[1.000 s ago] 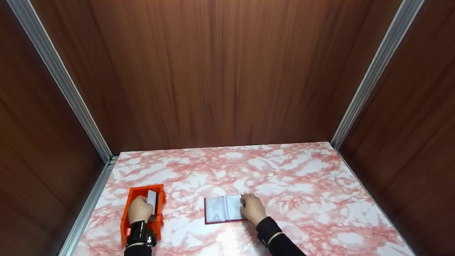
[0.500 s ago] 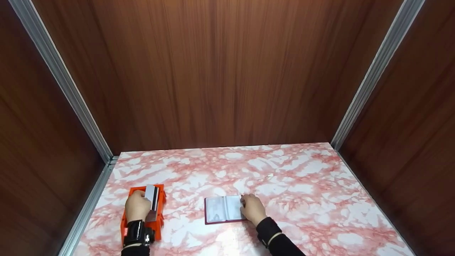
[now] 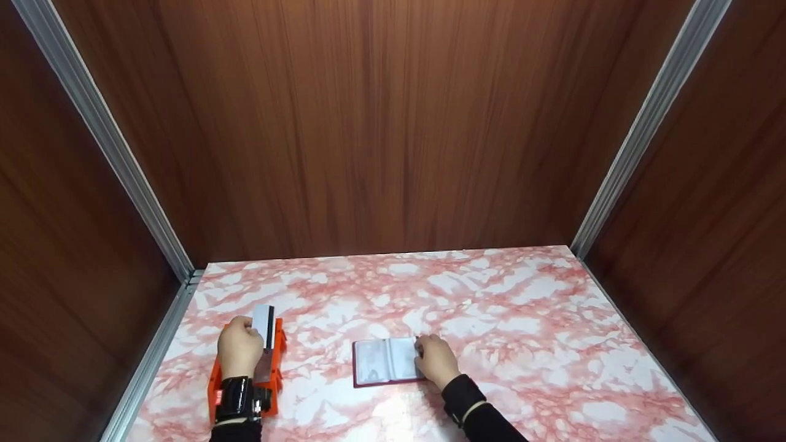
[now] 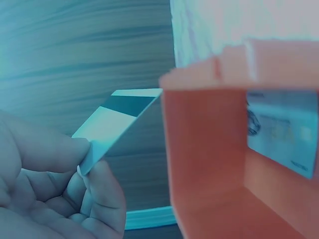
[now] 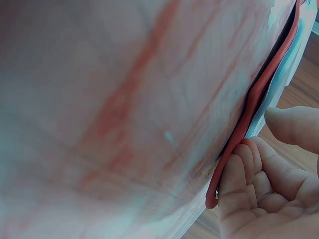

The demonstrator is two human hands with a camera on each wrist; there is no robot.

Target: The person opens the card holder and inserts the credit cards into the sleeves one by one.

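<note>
card [image 3: 262, 320] risen; left hand [image 3: 239, 348] pinches it, right hand [image 3: 438, 360] booklet [image 3: 372, 362]; pink-marbled table [image 3: 528, 325], wood-grain walls [image 3: 393, 123]

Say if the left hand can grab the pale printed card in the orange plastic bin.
Likely not yet: the left hand pinches a white dark-striped card, though the bin is open on top.

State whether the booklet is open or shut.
Open: the booklet lies spread, pages showing side by side, right hand at its edge.
</note>
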